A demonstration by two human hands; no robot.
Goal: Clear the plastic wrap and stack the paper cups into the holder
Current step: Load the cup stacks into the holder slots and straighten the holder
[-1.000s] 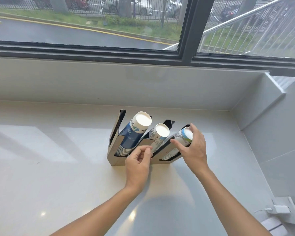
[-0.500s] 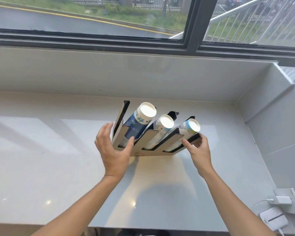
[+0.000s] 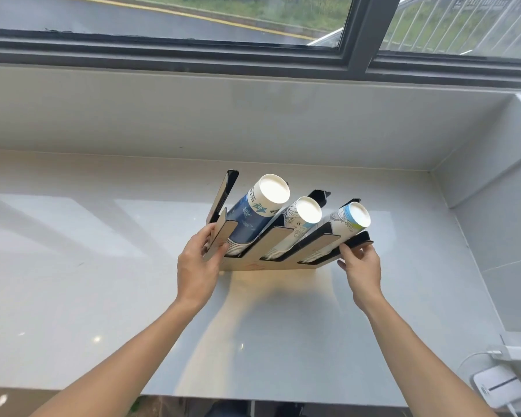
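Paper cups sit in three sleeved stacks inside a tan-and-black slotted cup holder (image 3: 271,260), which both hands grip at its ends. The left hand (image 3: 197,266) curls its fingers around the near-left end plate, thumb in front; the right hand (image 3: 362,267) pinches the black far-right edge between thumb and fingers. Just beyond the left hand lies the dark blue stack of paper cups (image 3: 253,216), next the white line-drawn stack (image 3: 298,219), and nearest the right hand the white stack with a pale blue band (image 3: 348,224). The holder appears tilted, perhaps lifted off the pale glossy counter (image 3: 73,266). Moving it well probably means keeping both ends level so no stack slides out. Whether its base touches the counter is hard to tell, and no plastic wrap can be made out.
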